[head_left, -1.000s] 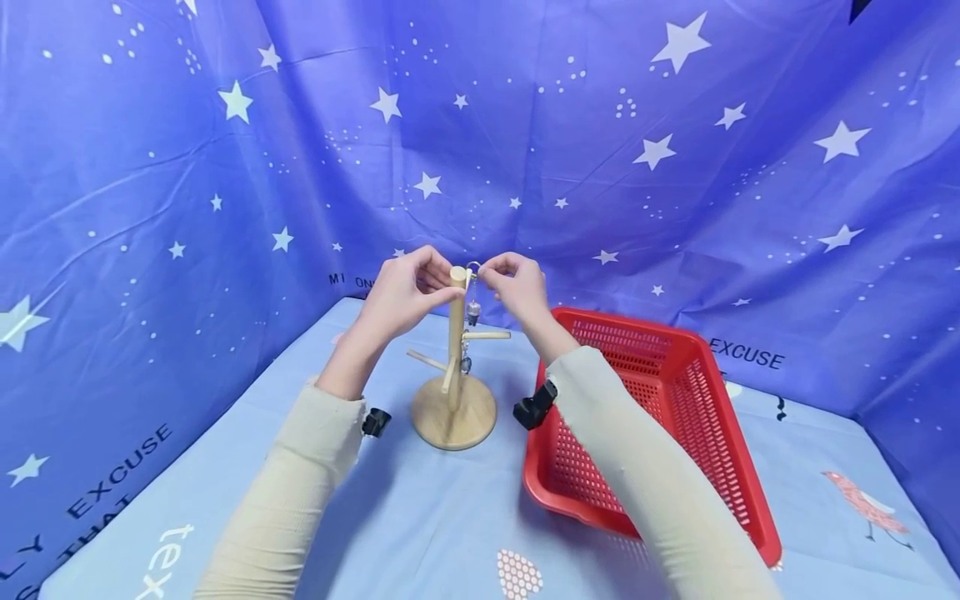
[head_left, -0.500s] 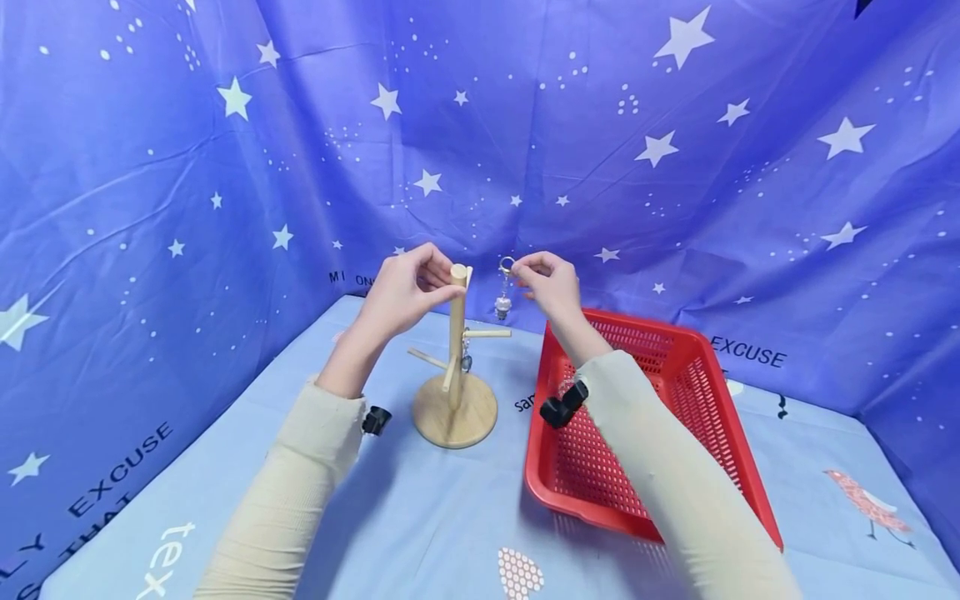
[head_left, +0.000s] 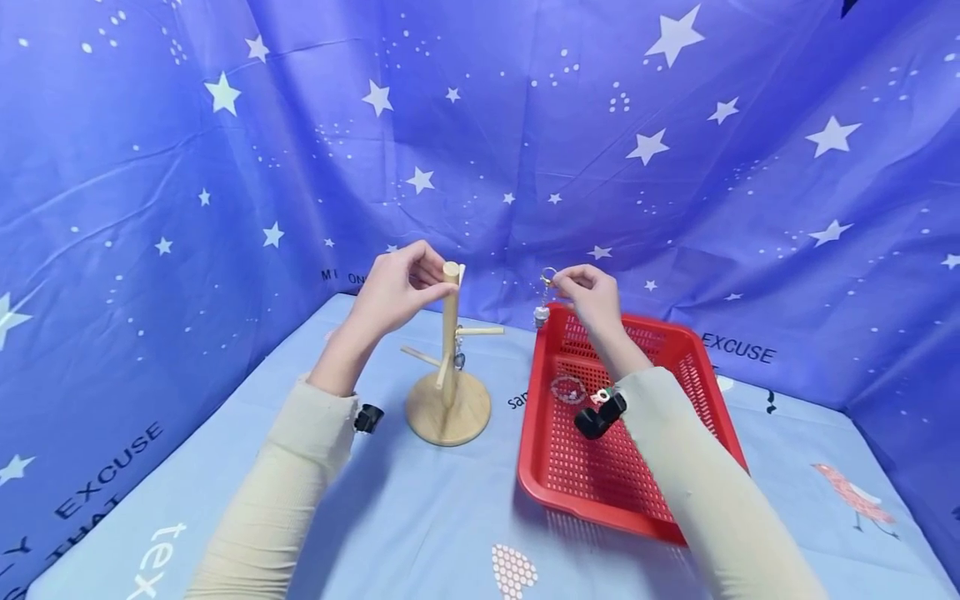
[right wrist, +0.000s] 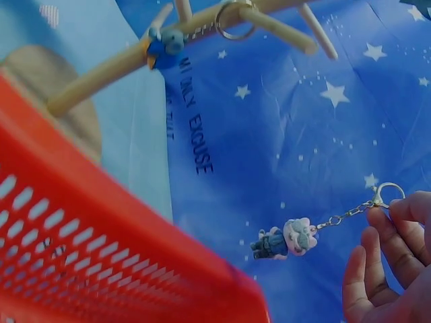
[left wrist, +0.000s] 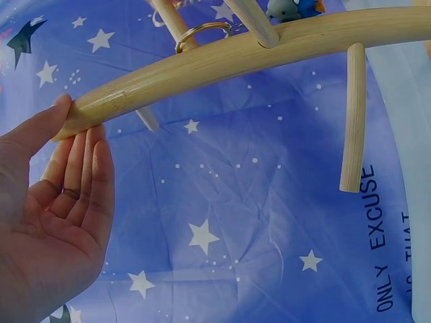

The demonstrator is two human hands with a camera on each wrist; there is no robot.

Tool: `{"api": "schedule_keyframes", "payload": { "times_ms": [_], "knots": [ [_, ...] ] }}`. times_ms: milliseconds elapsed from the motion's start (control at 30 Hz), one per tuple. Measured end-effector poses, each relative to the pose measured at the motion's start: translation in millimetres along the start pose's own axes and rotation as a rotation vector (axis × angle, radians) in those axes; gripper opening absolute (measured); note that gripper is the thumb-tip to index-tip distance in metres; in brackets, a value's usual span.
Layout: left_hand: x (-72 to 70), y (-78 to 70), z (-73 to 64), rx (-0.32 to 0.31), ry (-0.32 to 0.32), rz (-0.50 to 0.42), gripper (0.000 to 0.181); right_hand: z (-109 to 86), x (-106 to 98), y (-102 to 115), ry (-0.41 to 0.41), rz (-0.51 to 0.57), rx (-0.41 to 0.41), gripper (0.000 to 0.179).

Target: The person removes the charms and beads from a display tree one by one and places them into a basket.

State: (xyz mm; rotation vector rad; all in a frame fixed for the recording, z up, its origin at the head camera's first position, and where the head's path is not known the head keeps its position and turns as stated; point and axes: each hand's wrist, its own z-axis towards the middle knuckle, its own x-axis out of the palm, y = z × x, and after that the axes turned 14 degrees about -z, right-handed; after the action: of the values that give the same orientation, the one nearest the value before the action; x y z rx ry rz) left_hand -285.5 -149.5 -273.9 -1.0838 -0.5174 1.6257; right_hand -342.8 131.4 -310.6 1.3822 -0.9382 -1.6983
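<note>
The top of the wooden peg stand (head_left: 450, 350) is touched by the left hand (head_left: 397, 287); thumb and fingertips rest on the post end, and the fingers (left wrist: 84, 182) are seen fairly straight beside it in the left wrist view, not wrapped round it. A keychain (head_left: 543, 300) is pinched by its ring in the right hand (head_left: 592, 292), thumb and forefinger closed on it, with the small figure charm (right wrist: 286, 240) dangling on its chain. The keychain is held in the air over the far left corner of the red basket (head_left: 675, 367), well apart from the stand. Another keychain with a blue charm (right wrist: 163, 44) is hung on a lower peg of the stand. A few small items (head_left: 577, 390) are seen lying in the basket; details too small. Stand and basket are set on a light blue cloth (head_left: 420, 517), starred blue backdrop (head_left: 225, 167) behind.
</note>
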Motion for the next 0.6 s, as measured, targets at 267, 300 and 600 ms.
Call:
{"api": "schedule_keyframes", "payload": {
  "times_ms": [267, 300, 600],
  "knots": [
    [-2.2, -1.8, -0.6, -0.014, -0.002, 0.003, 0.025, -4.9, -18, -18, -0.014, -0.044, 0.057, 0.020],
    [-2.1, -1.9, -0.6, -0.015, -0.002, 0.001, 0.025, -5.3, -20, -21, -0.017, -0.042, 0.063, 0.021],
    [0.0, -2.6, -0.2, -0.017, -0.002, -0.003, 0.025, -6.9, -35, -48, -0.053, -0.053, 0.111, 0.012]
  ]
}}
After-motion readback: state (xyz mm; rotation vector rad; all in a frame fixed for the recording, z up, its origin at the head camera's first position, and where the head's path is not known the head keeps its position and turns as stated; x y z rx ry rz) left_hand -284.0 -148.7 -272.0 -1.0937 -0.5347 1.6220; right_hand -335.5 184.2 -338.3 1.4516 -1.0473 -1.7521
